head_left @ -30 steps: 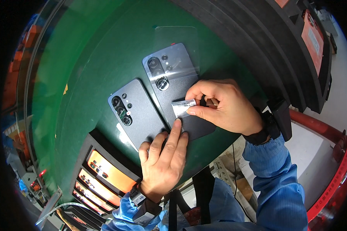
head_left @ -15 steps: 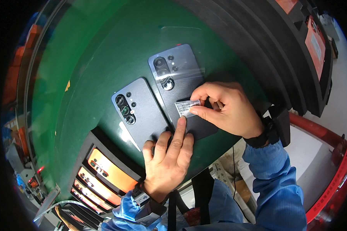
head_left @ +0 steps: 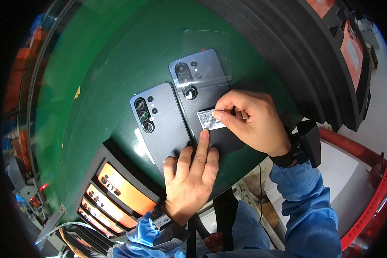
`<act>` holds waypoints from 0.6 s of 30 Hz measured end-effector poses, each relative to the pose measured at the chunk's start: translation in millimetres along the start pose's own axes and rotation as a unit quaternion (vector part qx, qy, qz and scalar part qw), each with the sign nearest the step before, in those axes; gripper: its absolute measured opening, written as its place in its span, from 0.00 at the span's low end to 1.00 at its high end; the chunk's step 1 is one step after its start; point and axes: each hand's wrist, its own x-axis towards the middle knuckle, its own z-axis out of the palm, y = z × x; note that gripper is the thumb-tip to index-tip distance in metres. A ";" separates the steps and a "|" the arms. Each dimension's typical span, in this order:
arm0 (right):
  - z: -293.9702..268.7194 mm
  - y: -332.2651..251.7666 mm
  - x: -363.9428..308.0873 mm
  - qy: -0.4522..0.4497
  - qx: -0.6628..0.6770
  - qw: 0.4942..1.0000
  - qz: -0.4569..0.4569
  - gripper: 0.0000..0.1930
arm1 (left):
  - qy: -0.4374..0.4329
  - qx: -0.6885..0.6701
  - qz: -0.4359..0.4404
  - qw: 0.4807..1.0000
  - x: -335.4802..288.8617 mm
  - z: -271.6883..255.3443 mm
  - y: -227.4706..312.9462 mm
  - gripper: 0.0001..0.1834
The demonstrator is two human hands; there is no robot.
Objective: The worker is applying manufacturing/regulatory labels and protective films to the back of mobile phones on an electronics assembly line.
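Note:
Two dark blue-grey smartphones lie side by side, backs up: the left phone (head_left: 161,120) and the right phone (head_left: 198,96). My right hand (head_left: 253,120) is closed, thumb and fingers pinching the upper right part of a small white printed label (head_left: 207,119) over the right phone's back. At the label's lower left edge, my left hand (head_left: 191,176) presses with a stretched index finger. Its other fingers are bent and rest apart across the lower ends of the phones. A clear film (head_left: 210,41) covers the right phone's camera end and reaches past its top edge.
Both phones lie on a green work surface (head_left: 112,81). A black foam tray (head_left: 103,150) with several orange phones (head_left: 124,185) stands at the lower left. Stacked black foam trays (head_left: 279,47) rise at the right. Beyond them is a red rail (head_left: 370,215).
The label's pinched corner lies lower, and more of the label's face shows along the phone. The phones and my left hand sit slightly further right in view.

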 end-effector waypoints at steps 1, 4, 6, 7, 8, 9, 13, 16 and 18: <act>-0.5 -0.9 0.0 0.007 -0.006 1.000 0.007 0.06 | 0.002 -0.002 -0.001 1.000 0.7 0.4 0.8 0.18; -1.8 -2.9 1.1 0.014 -0.021 1.000 0.015 0.06 | 0.010 0.015 -0.002 1.000 2.2 1.8 2.4 0.16; -0.3 -3.2 2.0 0.014 -0.026 0.999 0.014 0.05 | 0.017 0.036 -0.002 0.999 1.6 1.1 2.0 0.14; 1.2 -1.9 1.3 0.017 -0.027 0.999 0.013 0.05 | 0.011 0.036 0.000 0.999 0.9 1.5 1.9 0.14; 2.3 -1.1 1.0 0.020 -0.028 0.999 0.012 0.05 | 0.006 0.036 0.001 0.999 0.3 1.9 1.6 0.14; 2.7 -1.0 1.1 0.021 -0.028 0.999 0.010 0.05 | 0.008 0.038 0.002 0.999 0.0 2.2 1.1 0.14; 0.0 -5.0 1.9 0.017 -0.030 0.999 0.017 0.05 | 0.000 0.021 0.003 1.000 0.6 -1.2 1.0 0.15; 1.2 -4.5 3.1 0.017 -0.032 0.999 0.013 0.05 | -0.003 0.007 0.003 1.000 0.6 -1.6 -0.6 0.16; 1.4 -4.5 3.8 0.016 -0.035 0.999 0.011 0.05 | -0.004 -0.001 0.003 1.000 1.1 -2.4 -1.3 0.16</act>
